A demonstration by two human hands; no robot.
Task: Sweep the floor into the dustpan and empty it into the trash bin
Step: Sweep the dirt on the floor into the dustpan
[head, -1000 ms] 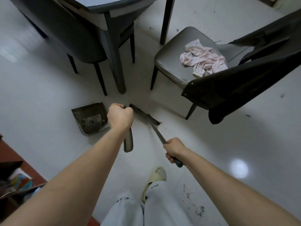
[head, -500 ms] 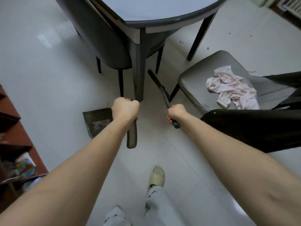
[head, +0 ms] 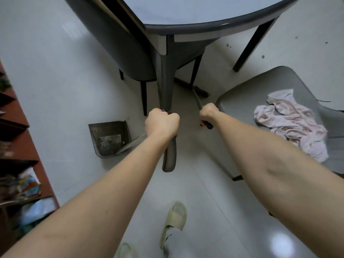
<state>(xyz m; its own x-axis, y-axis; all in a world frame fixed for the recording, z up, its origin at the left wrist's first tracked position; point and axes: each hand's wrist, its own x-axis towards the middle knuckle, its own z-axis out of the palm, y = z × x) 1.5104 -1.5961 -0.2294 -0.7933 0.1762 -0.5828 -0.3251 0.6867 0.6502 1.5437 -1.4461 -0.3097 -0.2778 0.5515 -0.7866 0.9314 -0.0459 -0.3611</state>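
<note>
Grey dustpan [head: 109,139] sits on the floor [head: 55,90] at 9 o'clock from my left hand [head: 162,124], debris already inside. Left hand grips its long handle [head: 169,157], fist closed. Right hand [head: 208,113] at 3 o'clock, closed round the broom [head: 197,96] stick; bristle head reaches under the worktop [head: 204,13] at 12 o'clock, beside the chair [head: 251,101] with pink cloth [head: 290,123]. Step looks like sweeping. Next I'd drag the broom back toward 8 o'clock into the pan. No trash bin visible.
</note>
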